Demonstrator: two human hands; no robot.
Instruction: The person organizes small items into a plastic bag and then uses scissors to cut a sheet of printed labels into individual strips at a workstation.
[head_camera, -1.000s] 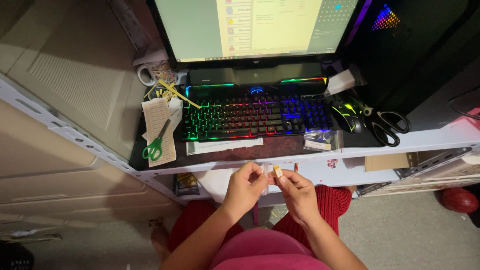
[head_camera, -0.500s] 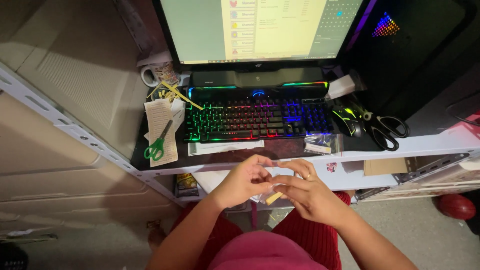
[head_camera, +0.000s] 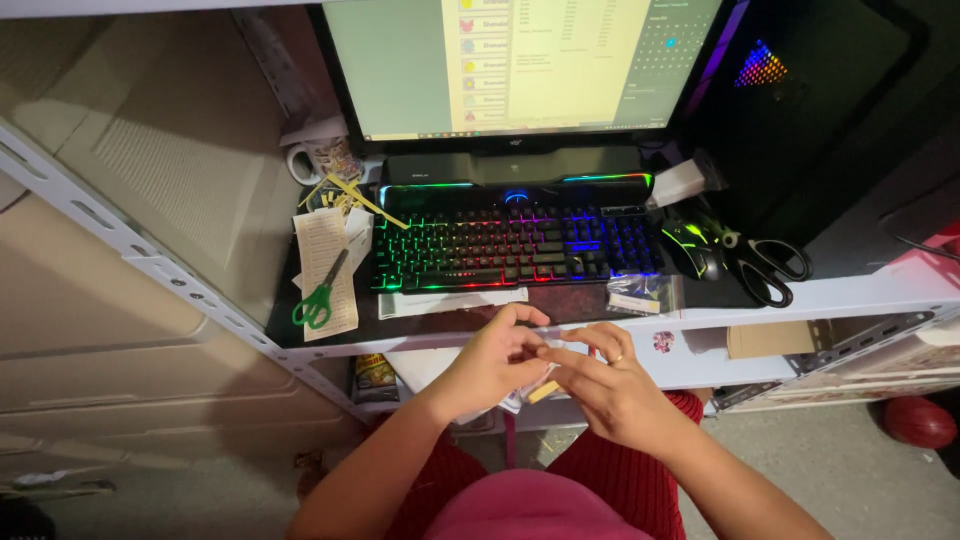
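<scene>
Both hands, left (head_camera: 492, 362) and right (head_camera: 607, 385), pinch together on a small tan strip (head_camera: 543, 391) just below the worktop (head_camera: 760, 302) edge; it looks light, thin, best held by its ends.

A wide black-framed monitor screen (head_camera: 520, 65) is seen at the back of the desk, lit pale green with a cream column and small coloured icons. A small clear plastic packet with a white label (head_camera: 640, 296) is laid just in front of the keyboard's right end. A printed paper slip (head_camera: 322, 272) is laid left of the keyboard. A yellow-and-dark printed package (head_camera: 375, 372) is tucked on the lower shelf.
</scene>
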